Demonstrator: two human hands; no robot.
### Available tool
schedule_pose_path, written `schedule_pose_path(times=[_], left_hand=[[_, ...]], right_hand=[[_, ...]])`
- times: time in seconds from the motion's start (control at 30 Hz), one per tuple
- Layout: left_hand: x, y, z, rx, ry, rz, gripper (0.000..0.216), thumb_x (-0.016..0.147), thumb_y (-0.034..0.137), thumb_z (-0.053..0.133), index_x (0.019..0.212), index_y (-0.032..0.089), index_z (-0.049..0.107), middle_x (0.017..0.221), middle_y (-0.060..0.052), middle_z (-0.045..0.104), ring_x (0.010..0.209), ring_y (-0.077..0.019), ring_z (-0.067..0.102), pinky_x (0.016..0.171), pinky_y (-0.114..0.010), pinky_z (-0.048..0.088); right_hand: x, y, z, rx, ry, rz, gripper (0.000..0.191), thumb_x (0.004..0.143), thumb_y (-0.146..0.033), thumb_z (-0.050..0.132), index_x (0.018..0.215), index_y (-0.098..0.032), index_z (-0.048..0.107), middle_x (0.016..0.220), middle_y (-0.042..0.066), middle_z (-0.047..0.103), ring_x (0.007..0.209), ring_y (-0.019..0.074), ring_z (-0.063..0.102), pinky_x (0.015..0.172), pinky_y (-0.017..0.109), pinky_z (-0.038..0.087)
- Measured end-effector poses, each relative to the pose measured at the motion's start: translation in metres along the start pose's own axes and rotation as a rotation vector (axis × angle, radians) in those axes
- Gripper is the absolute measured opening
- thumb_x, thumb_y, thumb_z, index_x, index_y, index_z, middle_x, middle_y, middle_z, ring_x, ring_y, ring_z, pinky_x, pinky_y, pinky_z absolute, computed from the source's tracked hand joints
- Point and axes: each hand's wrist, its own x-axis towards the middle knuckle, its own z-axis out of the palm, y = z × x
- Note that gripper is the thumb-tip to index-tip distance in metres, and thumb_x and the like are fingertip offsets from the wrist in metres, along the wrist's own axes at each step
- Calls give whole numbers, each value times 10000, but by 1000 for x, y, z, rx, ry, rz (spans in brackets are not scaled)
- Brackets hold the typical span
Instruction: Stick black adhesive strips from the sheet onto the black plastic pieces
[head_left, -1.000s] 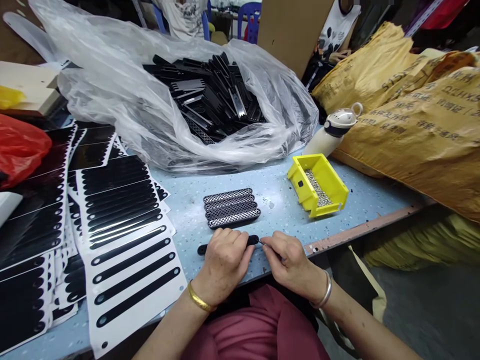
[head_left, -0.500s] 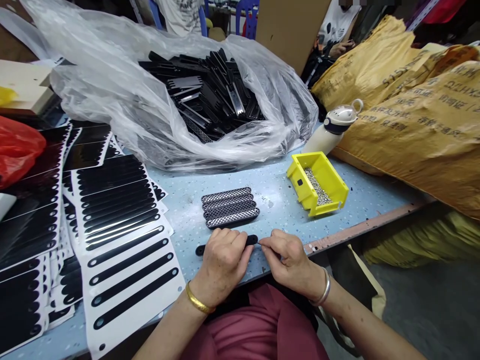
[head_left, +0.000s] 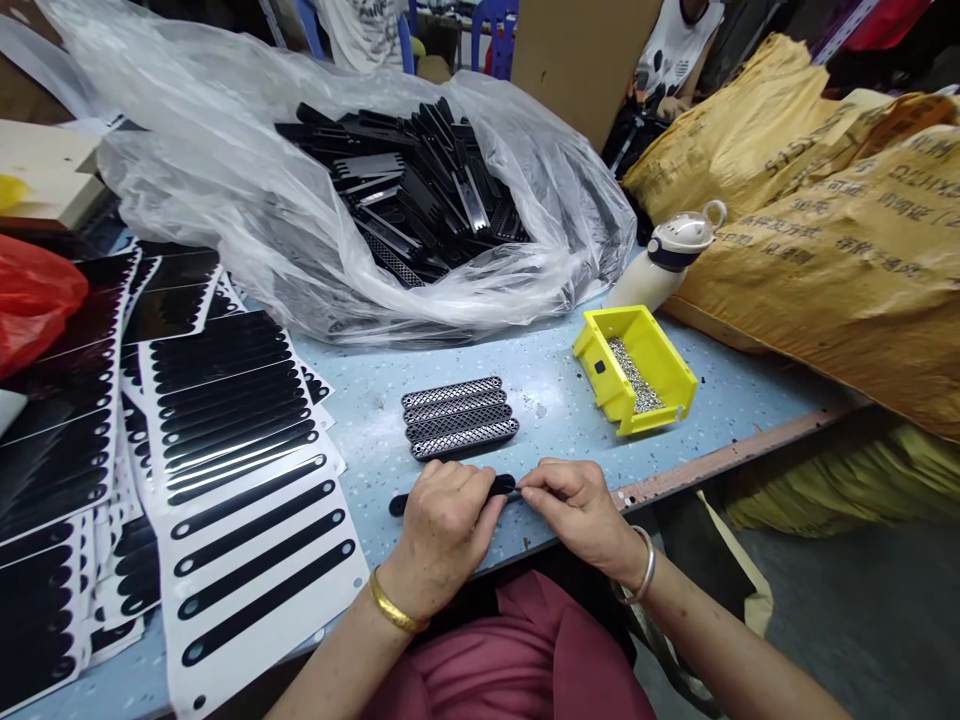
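My left hand [head_left: 448, 530] is closed around a long black plastic strip [head_left: 503, 484] with rounded ends, which lies low over the table's near edge. Just to its right, my right hand [head_left: 574, 505] pinches at the strip's right end; what sits between thumb and forefinger is too small to make out. Beyond the left hand, several black strips with a mesh-patterned face [head_left: 459, 418] lie side by side. Farther right stands a yellow bin [head_left: 628, 420] with many small shiny metal pieces [head_left: 636, 375] in it.
Sheets of black adhesive strips [head_left: 262, 590] cover the table's left side. A clear plastic bag [head_left: 300, 240] full of black plastic parts [head_left: 427, 190] fills the back. A white bottle [head_left: 649, 275] and yellow woven sacks [head_left: 840, 260] stand right. Another person [head_left: 671, 60] sits at back right.
My right hand has shifted slightly at the strip's end, its fingers pressing closer together. The left hand keeps its hold. The view has moved a little.
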Motion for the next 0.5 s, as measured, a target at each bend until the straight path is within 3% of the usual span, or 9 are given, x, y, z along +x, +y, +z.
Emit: schedule_pose_path(times=[0.17,0.5], left_hand=[[-1,-2,0,-81,15,-27,108,875,272,596,856,185,659,716,-45,673,681,-200,621,660,-341,427],[0,-1,-3,-85,-24,12,103,889,165,553,924,167,650,821,-67,711,755,-212,652,677,-354,438]], right_hand=[[0,-1,0,29,21,22,166,820,-150,587,721,-158,720,595,5,617,547,109,546,544,217,420],[2,-3,-2,223,-38,190,160,819,-223,598,720,-160,707,530,-30,536,461,88,460,453,202,383]])
